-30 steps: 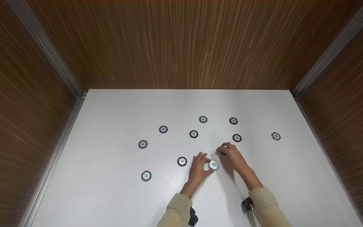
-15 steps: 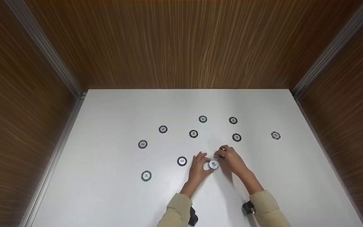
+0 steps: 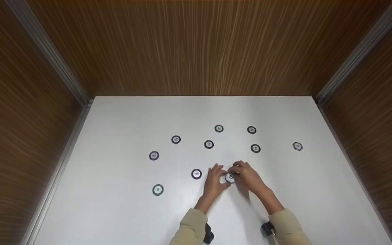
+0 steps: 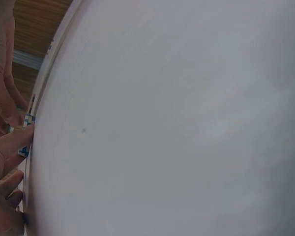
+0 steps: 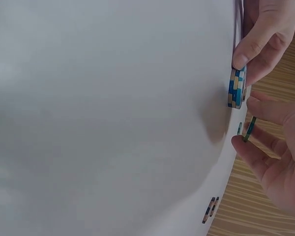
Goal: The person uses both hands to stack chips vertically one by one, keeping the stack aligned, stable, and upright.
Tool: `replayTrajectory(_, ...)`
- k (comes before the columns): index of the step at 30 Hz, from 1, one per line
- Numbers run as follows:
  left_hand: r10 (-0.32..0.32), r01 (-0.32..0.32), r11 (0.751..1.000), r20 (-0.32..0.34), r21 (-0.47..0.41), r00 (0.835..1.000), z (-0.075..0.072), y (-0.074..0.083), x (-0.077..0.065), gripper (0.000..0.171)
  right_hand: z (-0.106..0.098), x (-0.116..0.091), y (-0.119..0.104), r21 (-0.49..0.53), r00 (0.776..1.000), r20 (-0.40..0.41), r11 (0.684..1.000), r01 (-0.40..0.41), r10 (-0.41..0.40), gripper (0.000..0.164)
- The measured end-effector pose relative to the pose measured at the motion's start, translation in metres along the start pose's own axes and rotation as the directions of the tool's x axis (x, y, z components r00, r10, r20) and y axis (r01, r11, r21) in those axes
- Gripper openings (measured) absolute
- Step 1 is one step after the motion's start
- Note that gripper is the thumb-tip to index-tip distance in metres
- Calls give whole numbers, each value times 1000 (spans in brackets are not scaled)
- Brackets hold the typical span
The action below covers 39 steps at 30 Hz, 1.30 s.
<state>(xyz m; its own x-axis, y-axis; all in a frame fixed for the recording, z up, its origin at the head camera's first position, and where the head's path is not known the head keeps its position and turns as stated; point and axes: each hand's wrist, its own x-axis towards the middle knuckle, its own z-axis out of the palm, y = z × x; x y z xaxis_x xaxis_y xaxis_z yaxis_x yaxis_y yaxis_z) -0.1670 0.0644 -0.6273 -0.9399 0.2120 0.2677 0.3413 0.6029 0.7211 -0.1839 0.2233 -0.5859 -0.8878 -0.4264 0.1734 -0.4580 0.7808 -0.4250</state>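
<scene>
In the head view my left hand point(image 3: 214, 182) pinches the sides of a short stack of blue-and-white poker chips point(image 3: 229, 178) standing on the white table; the top chip reads 10. Close on its right, my right hand point(image 3: 250, 177) holds one poker chip point(image 5: 250, 129) on edge between thumb and fingers. In the right wrist view that chip's rim looks dark green or teal, and it is apart from the stack. Its face is hidden. At the left edge of the left wrist view, fingers partly cover the stack's checkered rim point(image 4: 27, 121).
Several single chips lie flat around the hands, among them a dark-rimmed chip point(image 3: 196, 174), a green chip point(image 3: 158, 190), a black chip point(image 3: 255, 148) and a blue-grey chip point(image 3: 297, 146) at the right. Wood-grain panels point(image 3: 196, 47) wall the white table point(image 3: 114, 211).
My right hand has moved left and slightly toward me with its chip, up to the stack. The left hand keeps its grip on the stack in the same place.
</scene>
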Motion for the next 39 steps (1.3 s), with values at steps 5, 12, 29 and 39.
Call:
replayTrajectory(5, 9, -9, 1000, -17, 4, 1000, 1, -2, 1, 35, 1, -1, -4, 11, 1000, 8, 1000, 27, -27, 22)
replayTrajectory(12, 12, -12, 1000, -24, 4, 1000, 2, -1, 1, 35, 5, -5, -6, 7, 1000, 1, 1000, 24, -24, 24)
replayTrajectory(29, -10, 10, 1000, -23, 14, 1000, 1, 0, 0, 37, 12, -12, -11, 43, 998, -32, 998, 47, -45, 34)
replayTrajectory(39, 32, -31, 999, -58, 28, 998, 2, -1, -1, 36, 12, -12, -14, 50, 999, -10, 998, 31, -30, 34)
